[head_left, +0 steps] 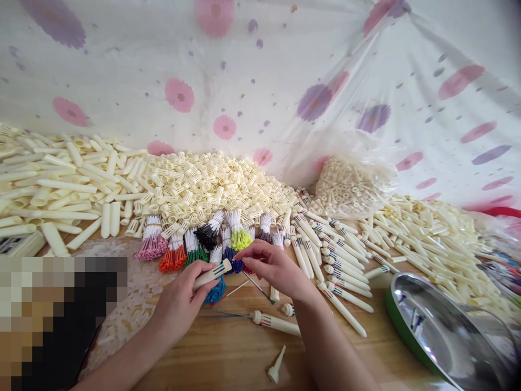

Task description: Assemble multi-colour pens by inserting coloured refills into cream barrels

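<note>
My left hand (185, 296) is closed around a cream slotted pen barrel (211, 274), tilted up to the right, with colored sliders in its slots. Close to the barrel's upper end, my right hand (271, 266) pinches its thumb and fingers together; what is between them is too small to make out. Behind the hands lie bundles of white-stemmed pieces with colored tips, among them pink (151, 241), orange (173, 254) and yellow (241, 236). A blue bundle (215, 291) is partly hidden by my left hand. Below my hands lies a cream multicolor pen (274, 323), partly covered by my right forearm.
Slotted cream parts (211, 184) are heaped at the back, long cream tubes (52, 176) at left. Multicolor pens (345, 260) lie in rows at right, near a shiny green-sided pan (439, 326). A cone-shaped cream piece (277, 365) lies in front.
</note>
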`<action>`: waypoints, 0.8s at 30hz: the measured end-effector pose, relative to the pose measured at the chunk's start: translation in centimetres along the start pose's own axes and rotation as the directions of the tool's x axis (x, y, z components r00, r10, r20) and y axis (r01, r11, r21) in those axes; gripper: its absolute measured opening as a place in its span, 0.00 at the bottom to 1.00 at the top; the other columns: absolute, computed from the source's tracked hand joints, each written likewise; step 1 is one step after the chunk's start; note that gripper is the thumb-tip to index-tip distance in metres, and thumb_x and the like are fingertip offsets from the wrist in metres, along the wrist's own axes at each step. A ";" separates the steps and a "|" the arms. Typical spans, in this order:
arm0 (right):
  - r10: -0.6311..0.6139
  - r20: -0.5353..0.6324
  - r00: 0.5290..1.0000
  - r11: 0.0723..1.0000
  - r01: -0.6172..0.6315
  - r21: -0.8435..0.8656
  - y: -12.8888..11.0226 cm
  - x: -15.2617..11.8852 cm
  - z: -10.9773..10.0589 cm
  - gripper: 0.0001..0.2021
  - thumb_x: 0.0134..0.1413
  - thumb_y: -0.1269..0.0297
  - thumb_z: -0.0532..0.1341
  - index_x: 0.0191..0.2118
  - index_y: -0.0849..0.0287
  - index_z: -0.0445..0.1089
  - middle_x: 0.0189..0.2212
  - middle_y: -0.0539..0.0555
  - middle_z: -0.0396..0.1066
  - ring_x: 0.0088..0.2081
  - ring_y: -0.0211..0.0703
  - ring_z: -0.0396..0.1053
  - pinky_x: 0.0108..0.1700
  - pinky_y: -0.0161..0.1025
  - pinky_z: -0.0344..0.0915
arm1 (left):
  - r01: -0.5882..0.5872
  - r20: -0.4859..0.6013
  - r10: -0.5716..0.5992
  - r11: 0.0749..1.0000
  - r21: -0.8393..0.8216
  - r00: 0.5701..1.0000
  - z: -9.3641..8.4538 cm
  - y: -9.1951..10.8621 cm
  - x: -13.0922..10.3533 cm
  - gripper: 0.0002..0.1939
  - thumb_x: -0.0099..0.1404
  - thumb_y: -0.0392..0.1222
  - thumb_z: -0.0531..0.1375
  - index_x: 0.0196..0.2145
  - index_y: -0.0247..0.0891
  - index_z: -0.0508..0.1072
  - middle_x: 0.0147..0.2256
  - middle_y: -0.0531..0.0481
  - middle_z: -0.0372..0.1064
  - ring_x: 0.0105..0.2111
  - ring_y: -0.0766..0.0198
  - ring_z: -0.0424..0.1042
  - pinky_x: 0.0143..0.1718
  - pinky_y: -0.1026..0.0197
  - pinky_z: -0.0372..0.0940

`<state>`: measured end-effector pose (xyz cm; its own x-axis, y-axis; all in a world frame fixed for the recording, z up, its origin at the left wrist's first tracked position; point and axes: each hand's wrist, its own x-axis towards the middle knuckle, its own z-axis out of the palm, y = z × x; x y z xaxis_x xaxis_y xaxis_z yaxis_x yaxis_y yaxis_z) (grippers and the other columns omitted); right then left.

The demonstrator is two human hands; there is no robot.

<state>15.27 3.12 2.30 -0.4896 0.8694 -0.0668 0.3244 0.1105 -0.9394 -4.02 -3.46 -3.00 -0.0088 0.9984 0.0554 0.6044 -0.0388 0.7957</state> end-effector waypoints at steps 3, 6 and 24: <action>0.008 0.015 1.000 1.000 -0.008 0.012 -0.2 -0.3 -0.7 0.09 0.52 0.63 0.59 0.38 0.60 0.72 0.30 0.51 0.71 0.29 0.36 0.66 0.32 0.35 0.63 | 0.006 0.005 -0.005 1.000 -0.014 1.000 0.0 0.0 0.0 0.07 0.60 0.44 0.55 0.36 0.43 0.68 0.35 0.50 0.74 0.32 0.58 0.73 0.33 0.61 0.66; -0.027 -0.075 0.997 0.995 0.020 -0.097 -0.3 -0.6 -1.9 0.09 0.56 0.61 0.56 0.37 0.60 0.70 0.27 0.50 0.70 0.25 0.35 0.65 0.28 0.34 0.62 | 0.021 0.025 -0.020 0.999 -0.043 0.999 -0.1 -0.1 -0.1 0.07 0.61 0.45 0.54 0.36 0.42 0.67 0.36 0.51 0.73 0.33 0.59 0.72 0.33 0.61 0.65; -0.430 0.238 0.871 0.390 0.417 -0.821 6.8 1.1 -3.8 0.12 0.56 0.77 0.52 0.44 0.63 0.67 0.38 0.58 0.74 0.39 0.44 0.72 0.40 0.38 0.69 | 0.114 0.138 -0.083 0.965 -0.237 0.987 0.4 -0.1 -0.1 0.10 0.62 0.50 0.54 0.35 0.41 0.64 0.28 0.54 0.66 0.27 0.62 0.66 0.28 0.64 0.61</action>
<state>19.98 6.66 -2.88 -0.7586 0.5948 0.2660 0.5866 0.8012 -0.1187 -3.76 -3.56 -3.39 0.0512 0.9942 -0.0948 0.3930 0.0672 0.9171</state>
